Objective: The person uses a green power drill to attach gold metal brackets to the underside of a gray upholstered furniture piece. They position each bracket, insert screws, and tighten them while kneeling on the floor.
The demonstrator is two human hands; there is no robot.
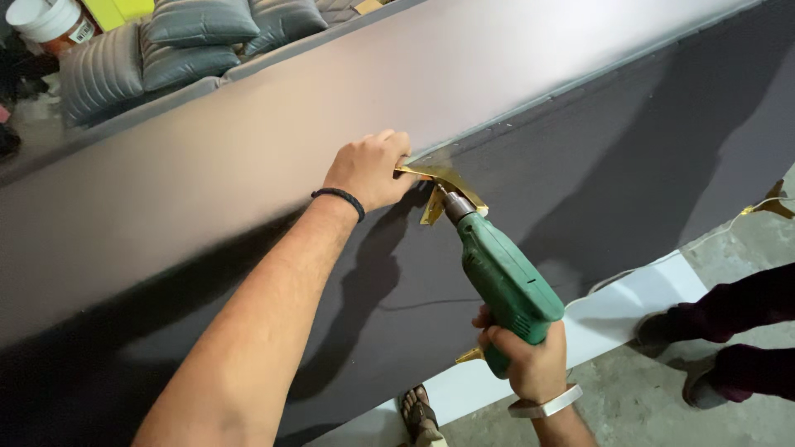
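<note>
Fingers of the left hand [368,170] curl tight and pinch a shiny gold corner piece [443,189] against the big dark panel [629,149]. The gold piece sits right at the fingertips, on the edge where the grey top of the panel meets its dark side. Part of it pokes out past the fingers and bends down the dark side.

The right hand [530,360] is wrapped all the way around the handle of a green drill [501,277]. Its fingers are closed on the grip. I cannot tell if a finger is pressing the trigger. The tip of the drill touches the gold piece, just beside the left fingertips.

I think the step now is fixing the gold piece onto the panel with the drill. The next move needs a firm pinch so the piece does not slide, and a straight, steady push on the drill. The tip is very close to the left fingers, so it could slip and hurt them.

Another gold piece [468,356] peeks out just under the right fingers. Below are a foot in a sandal [418,414] and another person's legs [729,331]. Far past the left hand lie grey cushions [190,37] and a white bucket [50,21]
</note>
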